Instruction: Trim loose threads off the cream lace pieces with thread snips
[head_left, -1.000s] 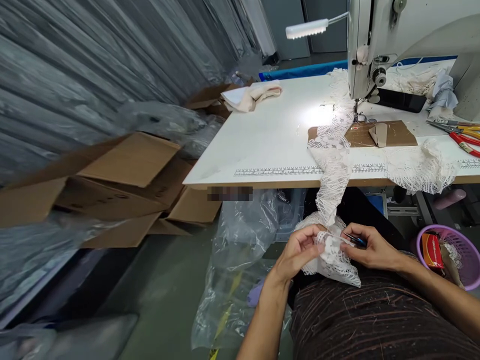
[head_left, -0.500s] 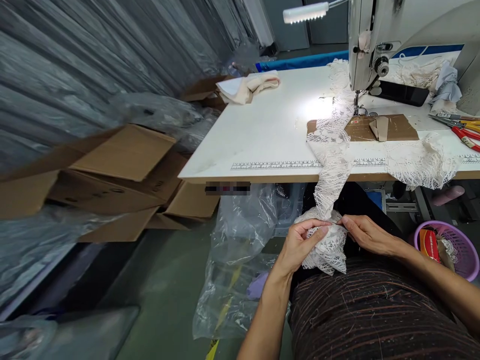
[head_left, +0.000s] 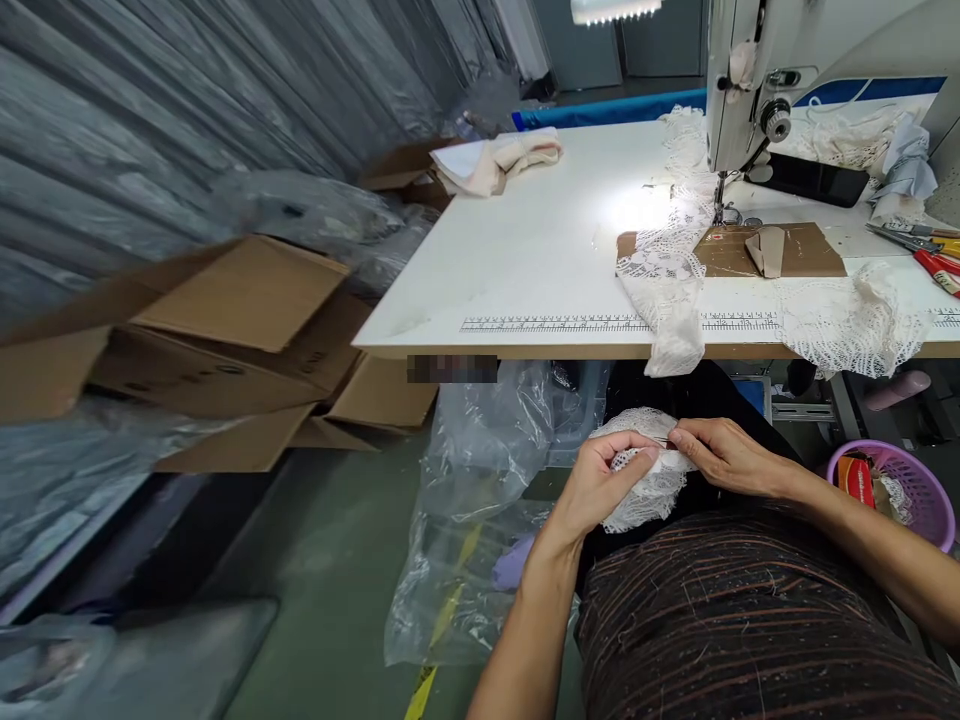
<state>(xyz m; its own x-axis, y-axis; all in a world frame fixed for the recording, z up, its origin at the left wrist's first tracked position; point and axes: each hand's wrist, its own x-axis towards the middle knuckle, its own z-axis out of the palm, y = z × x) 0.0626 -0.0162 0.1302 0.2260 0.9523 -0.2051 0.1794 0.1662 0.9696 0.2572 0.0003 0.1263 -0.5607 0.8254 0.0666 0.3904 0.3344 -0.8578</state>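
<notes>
A bunched piece of white lace (head_left: 649, 495) lies over my lap, below the table's front edge. My left hand (head_left: 611, 475) pinches its upper edge between thumb and fingers. Close beside it, my right hand (head_left: 720, 455) is closed, thumb and forefinger together at the same edge; a thin strand seems to run between the fingertips. The inside of the right hand is hidden, and the dark snips seen there earlier do not show. Above, a white lace strip (head_left: 667, 290) runs from beside the sewing machine's needle, its loose end hanging over the table edge.
The sewing machine (head_left: 731, 90) stands on the white table (head_left: 480, 270). Another lace piece (head_left: 859, 320), a black phone (head_left: 814, 180) and red-handled cutters (head_left: 937, 272) lie at right. A purple basket (head_left: 930, 500) stands low right; open cardboard boxes (head_left: 240, 300) and clear plastic (head_left: 480, 440) are left.
The lace strip has parted from the lap lace and now ends at the table edge. The dark snips in my right hand have gone from sight, and its fingers have moved closer to my left.
</notes>
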